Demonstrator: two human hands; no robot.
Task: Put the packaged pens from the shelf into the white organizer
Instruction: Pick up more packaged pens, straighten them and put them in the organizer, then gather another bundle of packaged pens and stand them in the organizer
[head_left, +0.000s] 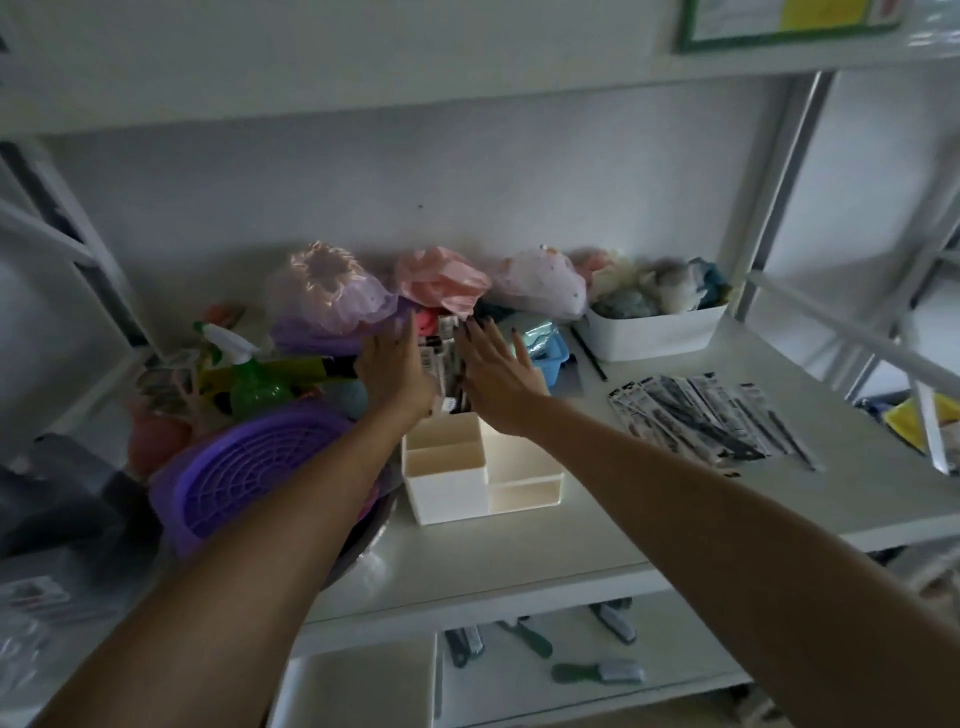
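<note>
Above the white organizer (483, 467), both hands are flattening a bundle of packaged pens (445, 364) upright in its back compartment, left hand (395, 366) and right hand (498, 371) spread. Right of the organizer, more packaged pens (711, 415) are lying fanned, nearer the right hand.

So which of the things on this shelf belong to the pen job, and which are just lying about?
Part of the job:
- white organizer
- packaged pens standing in its back compartment, pressed between left hand and right hand
- packaged pens lying loose on the shelf

Lying about:
- green spray bottle
- purple basket
- blue tray
- white bin
- bagged fabric items
</note>
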